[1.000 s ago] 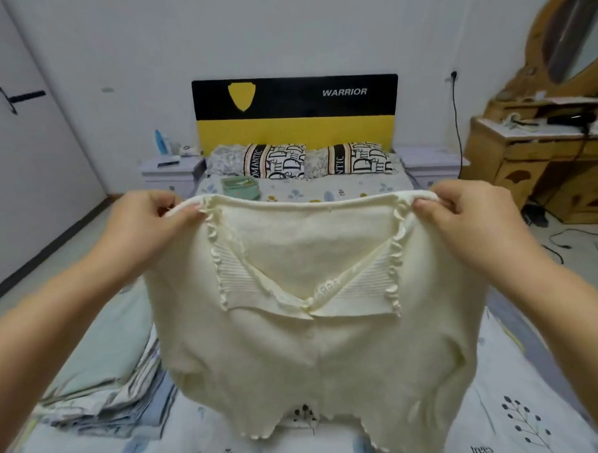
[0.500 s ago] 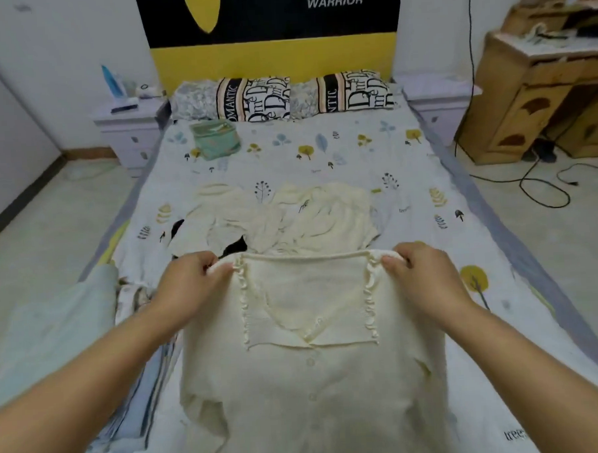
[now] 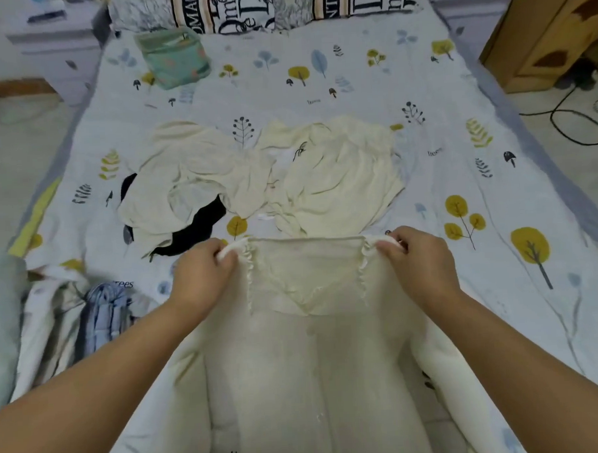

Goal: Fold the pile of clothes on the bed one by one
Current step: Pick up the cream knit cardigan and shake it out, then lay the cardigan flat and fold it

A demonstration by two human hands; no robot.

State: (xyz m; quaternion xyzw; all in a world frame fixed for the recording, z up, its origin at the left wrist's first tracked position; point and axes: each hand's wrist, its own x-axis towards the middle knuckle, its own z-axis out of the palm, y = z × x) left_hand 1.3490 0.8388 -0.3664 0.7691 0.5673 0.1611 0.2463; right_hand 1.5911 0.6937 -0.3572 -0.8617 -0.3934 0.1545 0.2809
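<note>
A cream knit cardigan with a ruffled collar lies spread between my arms on the near part of the bed. My left hand grips its left shoulder and my right hand grips its right shoulder. Just beyond it sits the pile of unfolded clothes: cream garments with a black one poking out underneath.
The bed has a pale sheet printed with trees and leaves. A folded green cloth lies near the pillows. Folded bedding and clothes are stacked at the left edge. A wooden dresser and floor cables are on the right.
I lowered the cardigan from chest height down onto the bed, and my view tilted down toward the mattress. Both hands kept hold of the shoulders.
</note>
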